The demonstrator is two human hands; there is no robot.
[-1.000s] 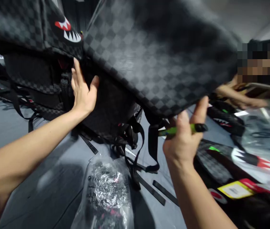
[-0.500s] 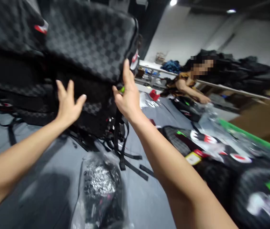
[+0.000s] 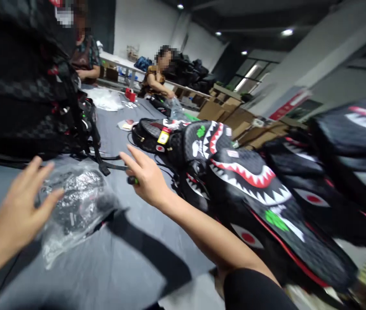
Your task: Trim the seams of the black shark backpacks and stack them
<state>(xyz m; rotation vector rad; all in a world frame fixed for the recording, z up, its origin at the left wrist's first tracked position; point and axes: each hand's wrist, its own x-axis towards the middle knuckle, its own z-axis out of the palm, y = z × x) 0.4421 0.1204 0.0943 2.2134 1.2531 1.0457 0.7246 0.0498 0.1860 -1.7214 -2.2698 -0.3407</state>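
Observation:
My left hand (image 3: 24,206) is open, its fingers spread. It hovers at the left side of a clear plastic bag (image 3: 79,193) with something dark inside, lying on the grey table; whether it touches the bag I cannot tell. My right hand (image 3: 147,176) is above the table, right of the bag. Two of its fingers point forward while a small black-and-green object (image 3: 132,180) is tucked in its grip; its kind is unclear. A stack of black checkered backpacks (image 3: 17,99) rises behind my left hand, straps (image 3: 100,159) trailing onto the table.
Black backpacks with shark-mouth prints (image 3: 250,176) are piled along the right side. Two people, one in a patterned shirt (image 3: 89,54), work at the far end. Cardboard boxes (image 3: 215,112) and a red box (image 3: 130,94) are farther back.
Both hands have left the checkered backpack stack and come lower. The view has swung right, bringing more of the shark-print backpacks in. The small black-and-green object stays in my right hand.

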